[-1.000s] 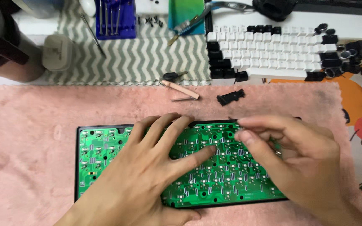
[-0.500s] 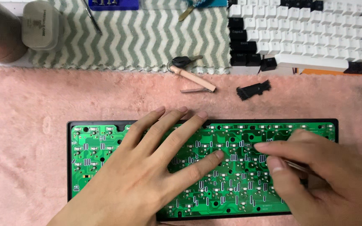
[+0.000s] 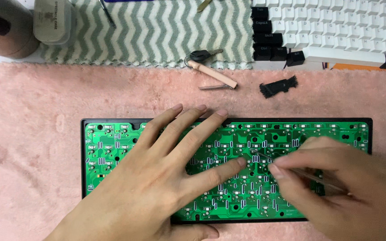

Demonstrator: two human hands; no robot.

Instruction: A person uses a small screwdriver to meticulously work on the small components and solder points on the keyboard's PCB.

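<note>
A pale grey, rounded plastic case (image 3: 53, 22) with a printed lid lies on the zigzag cloth's (image 3: 157, 31) left edge.

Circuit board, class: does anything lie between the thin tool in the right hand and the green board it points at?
Nothing visible does. The right hand holds a thin metal tool whose tip reaches the circuit board directly. The left hand lies flat on the board beside it, thumb near the tip but not across it.
</note>
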